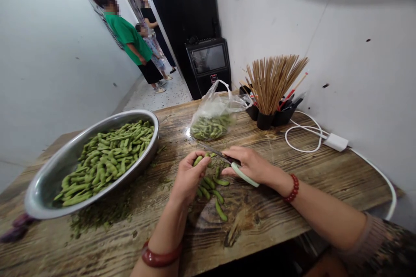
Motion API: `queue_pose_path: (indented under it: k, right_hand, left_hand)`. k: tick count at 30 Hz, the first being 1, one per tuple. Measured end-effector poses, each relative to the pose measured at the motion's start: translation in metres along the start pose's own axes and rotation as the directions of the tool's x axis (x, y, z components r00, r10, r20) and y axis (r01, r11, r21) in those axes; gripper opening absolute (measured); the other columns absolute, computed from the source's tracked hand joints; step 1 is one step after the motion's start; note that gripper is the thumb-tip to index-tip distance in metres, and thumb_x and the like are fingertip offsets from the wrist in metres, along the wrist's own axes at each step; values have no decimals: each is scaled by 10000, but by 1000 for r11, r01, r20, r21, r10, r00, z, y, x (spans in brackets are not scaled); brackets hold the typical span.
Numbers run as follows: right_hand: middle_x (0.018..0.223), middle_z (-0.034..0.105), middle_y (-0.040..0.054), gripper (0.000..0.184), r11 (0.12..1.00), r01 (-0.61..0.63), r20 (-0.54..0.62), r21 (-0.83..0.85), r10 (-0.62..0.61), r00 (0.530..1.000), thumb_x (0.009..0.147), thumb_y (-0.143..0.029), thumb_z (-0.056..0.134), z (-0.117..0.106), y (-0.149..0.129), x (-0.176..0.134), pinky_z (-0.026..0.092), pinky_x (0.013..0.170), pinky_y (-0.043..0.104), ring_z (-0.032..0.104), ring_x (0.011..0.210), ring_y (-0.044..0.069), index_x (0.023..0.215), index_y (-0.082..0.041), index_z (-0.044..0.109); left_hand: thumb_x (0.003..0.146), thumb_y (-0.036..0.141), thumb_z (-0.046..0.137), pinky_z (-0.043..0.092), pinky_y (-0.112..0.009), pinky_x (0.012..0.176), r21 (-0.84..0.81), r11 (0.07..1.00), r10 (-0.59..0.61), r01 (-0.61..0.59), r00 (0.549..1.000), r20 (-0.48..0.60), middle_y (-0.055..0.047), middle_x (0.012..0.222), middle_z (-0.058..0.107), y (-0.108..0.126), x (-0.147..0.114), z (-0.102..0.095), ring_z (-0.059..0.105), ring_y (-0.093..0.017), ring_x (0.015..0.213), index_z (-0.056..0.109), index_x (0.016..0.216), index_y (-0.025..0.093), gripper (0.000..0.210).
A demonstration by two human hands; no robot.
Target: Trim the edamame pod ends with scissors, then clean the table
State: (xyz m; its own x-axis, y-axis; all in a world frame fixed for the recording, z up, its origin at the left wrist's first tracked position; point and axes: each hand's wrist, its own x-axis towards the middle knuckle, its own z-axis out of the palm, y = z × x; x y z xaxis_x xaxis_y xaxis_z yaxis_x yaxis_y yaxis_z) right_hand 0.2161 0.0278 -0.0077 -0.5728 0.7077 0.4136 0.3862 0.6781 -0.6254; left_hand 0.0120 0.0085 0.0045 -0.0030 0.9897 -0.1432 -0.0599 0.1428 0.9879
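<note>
Curved green bean pods (221, 210), pale-green-handled metal scissors (243, 175)

I see the left hand (187, 176) pinching one pod (197, 161), the right hand (249, 165) gripping the scissors, blades close by. Loose pods lie near them on the brown wooden bench (276, 220); a wide silver metal basin (38, 197) holds more.

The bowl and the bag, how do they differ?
The bowl is shiny metal; the bag is clear, thin plastic. The bowl is wide and looks much larger than the bag. The bowl's rim is stiff and oval, while the bag's top is crumpled. Both sit on the table and hold green pods.
</note>
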Motion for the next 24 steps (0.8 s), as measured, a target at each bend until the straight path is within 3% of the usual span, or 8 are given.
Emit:
queue_pose_path:
  k: [4,8,24]
  right_hand:
    - [866,591,55,372,1000,-25,-56,11,26,998,802,-410,694,2,5,0,437,692,277,547,756,169,1063,-156,621]
    - [927,581,65,481,1000,1,-44,21,0,999,768,-414,726,4,4,-1,451,710,290,549,778,173,1152,-162,585]
    - [927,561,52,512,999,29,-52,23,-28,998,777,-396,722,3,-1,-2,454,709,276,534,770,161,1208,-176,557]
  left_hand:
    - [699,321,750,216,-146,373,-208,978,-14,14,1000,-1,83,531,438,5,1,-1,321,-44,414,515,805,187,291]
    - [685,287,757,233,-135,363,-305,952,13,-15,1000,-11,41,654,536,8,2,-3,357,-36,445,534,821,174,284]
    - [702,288,752,248,-123,365,-309,951,32,-24,999,22,25,668,563,6,1,-2,364,-32,447,544,848,174,278]
